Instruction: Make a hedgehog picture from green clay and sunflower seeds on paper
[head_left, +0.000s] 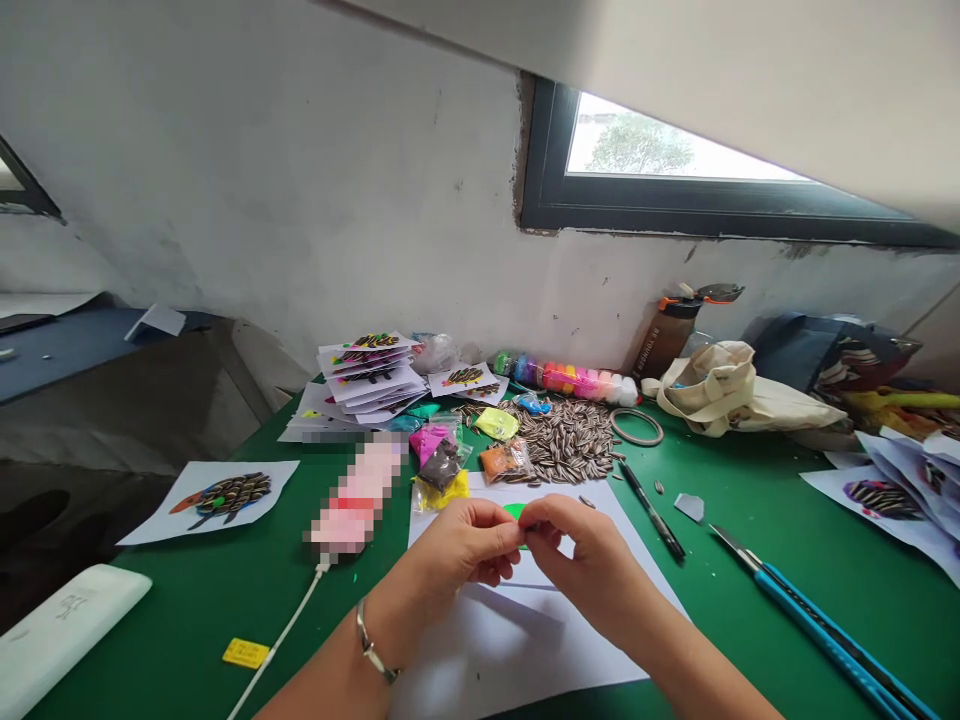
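My left hand (484, 540) and my right hand (574, 540) meet fingertip to fingertip above white paper (517, 650). Both are closed in a pinch; whatever lies between the fingertips is too small and hidden to name. A bright green patch (514, 510) shows just behind the fingers, and I cannot tell whether it is held or lies on the paper. Beyond the hands spreads a pile of striped sunflower seeds (574, 440). Small bags of coloured clay lie beside it: orange (504, 460), yellow (448, 490), black (440, 465) and pale yellow (496, 424).
Right of the paper lie a black pen (652, 510) and a blue utility knife (817, 620) with its blade out. A stack of seed pictures (371, 385) stands back left, near a blurred phone-like object (356, 500) on a white cable. A bottle (664, 335) stands by the wall.
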